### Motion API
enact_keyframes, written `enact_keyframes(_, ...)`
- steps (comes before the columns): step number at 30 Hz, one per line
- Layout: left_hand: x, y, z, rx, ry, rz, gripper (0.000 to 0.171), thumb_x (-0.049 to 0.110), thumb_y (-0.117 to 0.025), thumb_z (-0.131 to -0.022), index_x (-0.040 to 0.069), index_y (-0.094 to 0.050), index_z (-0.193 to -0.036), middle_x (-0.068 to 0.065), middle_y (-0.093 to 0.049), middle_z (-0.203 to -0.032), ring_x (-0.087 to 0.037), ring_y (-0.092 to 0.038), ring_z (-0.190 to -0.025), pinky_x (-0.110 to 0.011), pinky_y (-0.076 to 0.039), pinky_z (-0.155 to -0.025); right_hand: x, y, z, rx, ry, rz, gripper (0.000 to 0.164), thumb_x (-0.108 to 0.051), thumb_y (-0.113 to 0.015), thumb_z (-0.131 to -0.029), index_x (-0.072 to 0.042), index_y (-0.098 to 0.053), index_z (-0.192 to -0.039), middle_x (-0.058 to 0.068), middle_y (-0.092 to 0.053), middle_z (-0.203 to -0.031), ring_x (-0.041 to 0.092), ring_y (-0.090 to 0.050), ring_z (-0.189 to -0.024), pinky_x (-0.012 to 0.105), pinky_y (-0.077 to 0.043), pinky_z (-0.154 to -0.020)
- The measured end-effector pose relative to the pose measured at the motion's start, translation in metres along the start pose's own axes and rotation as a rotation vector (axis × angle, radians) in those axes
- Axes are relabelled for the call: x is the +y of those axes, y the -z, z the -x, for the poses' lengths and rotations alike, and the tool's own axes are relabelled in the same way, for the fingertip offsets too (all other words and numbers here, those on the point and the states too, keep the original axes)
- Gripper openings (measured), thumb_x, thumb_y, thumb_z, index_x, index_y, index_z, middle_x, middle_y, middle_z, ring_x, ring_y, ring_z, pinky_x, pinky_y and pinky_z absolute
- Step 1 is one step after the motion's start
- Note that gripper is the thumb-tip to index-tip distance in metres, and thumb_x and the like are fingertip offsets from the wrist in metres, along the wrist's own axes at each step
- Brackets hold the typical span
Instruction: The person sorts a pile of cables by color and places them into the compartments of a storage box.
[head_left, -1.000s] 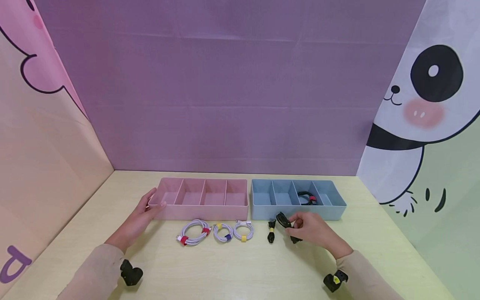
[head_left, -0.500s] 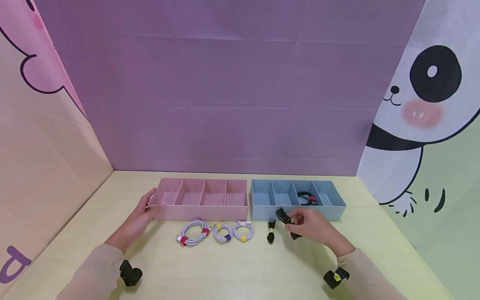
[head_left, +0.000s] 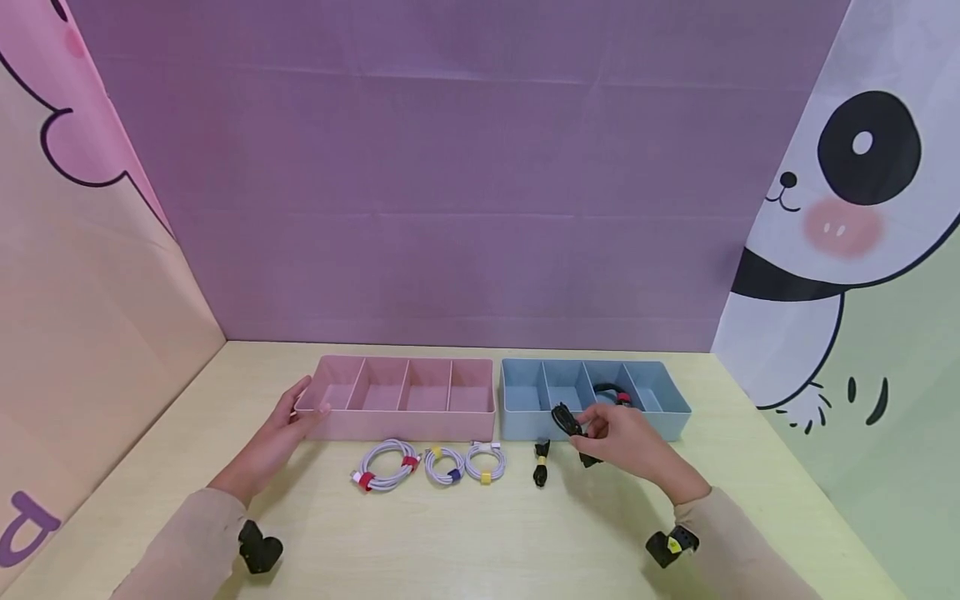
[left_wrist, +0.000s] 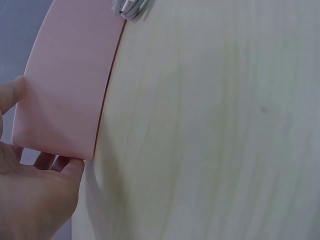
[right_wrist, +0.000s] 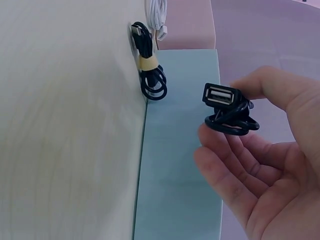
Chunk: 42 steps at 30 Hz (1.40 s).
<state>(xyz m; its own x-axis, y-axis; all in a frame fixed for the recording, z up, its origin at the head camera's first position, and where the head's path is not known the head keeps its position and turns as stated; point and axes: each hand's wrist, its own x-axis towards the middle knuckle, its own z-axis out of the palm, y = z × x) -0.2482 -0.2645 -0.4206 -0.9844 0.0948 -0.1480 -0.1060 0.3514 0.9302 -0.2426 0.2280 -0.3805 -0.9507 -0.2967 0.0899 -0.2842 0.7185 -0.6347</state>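
Note:
My right hand [head_left: 637,450] pinches a coiled black USB cable [head_left: 566,419] between thumb and fingers, raised in front of the blue divided box [head_left: 525,425]. In the right wrist view, the USB socket end of this cable [right_wrist: 220,95] faces the camera. A smaller black cable with a yellow tie [head_left: 541,464] lies on the table to its left. My left hand [head_left: 276,437] grips the left end of the pink divided box [head_left: 405,425]; its thumb [left_wrist: 12,92] is at the rim and its fingers lie against the end wall.
Three coiled white cables [head_left: 386,483] with coloured ties lie in a row before the pink box. A black cable with a red tie [head_left: 613,389] sits in the blue box's third compartment from the left. A purple backdrop [head_left: 465,208] stands behind the table.
My right hand has lifted the black USB cable slightly up, from the tabletop toward the blue box. My left hand stays on the pink box.

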Motion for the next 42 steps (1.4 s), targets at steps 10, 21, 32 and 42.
enact_keyframes(10, 0.0, 0.001, -0.001, -0.001, 0.003, -0.027, 0.096, 0.057, -0.052, -0.099, 0.026, 0.015, -0.16, -0.021, 0.011, -0.165, -0.048, -0.001, -0.148, -0.072, -0.008, -0.112, 0.0, 0.003, -0.005, 0.03, 0.026, -0.013, 0.027, -0.02, -0.078, -0.087, -0.002, -0.07, -0.106, -0.003, -0.063, -0.08, 0.014, -0.06, -0.073, 0.029, -0.053, -0.062)
enact_keyframes(21, 0.001, 0.001, -0.001, 0.0, 0.004, -0.023, 0.096, 0.057, -0.052, -0.1, 0.024, 0.015, -0.16, -0.021, 0.011, -0.165, -0.048, -0.002, -0.148, -0.071, -0.009, -0.113, 0.0, 0.008, -0.012, 0.065, 0.021, 0.001, 0.032, -0.025, -0.078, -0.088, -0.002, -0.07, -0.108, -0.002, -0.063, -0.083, 0.013, -0.061, -0.075, 0.031, -0.053, -0.064)
enact_keyframes(32, 0.002, -0.001, -0.001, -0.002, -0.009, -0.022, 0.094, 0.054, -0.051, -0.101, 0.023, 0.014, -0.16, -0.021, 0.012, -0.165, -0.049, 0.0, -0.148, -0.072, -0.008, -0.113, -0.004, 0.015, -0.018, 0.103, -0.003, 0.017, 0.034, -0.026, -0.076, -0.09, -0.001, -0.07, -0.112, -0.001, -0.064, -0.086, 0.014, -0.061, -0.077, 0.032, -0.053, -0.064)
enact_keyframes(42, -0.001, 0.001, -0.001, -0.002, -0.002, -0.016, 0.094, 0.053, -0.052, -0.101, 0.024, 0.015, -0.16, -0.021, 0.012, -0.164, -0.048, 0.001, -0.148, -0.071, -0.008, -0.113, -0.003, 0.017, -0.026, 0.124, -0.021, 0.016, 0.038, -0.031, -0.074, -0.091, -0.002, -0.069, -0.116, -0.001, -0.064, -0.089, 0.015, -0.062, -0.081, 0.033, -0.052, -0.067)
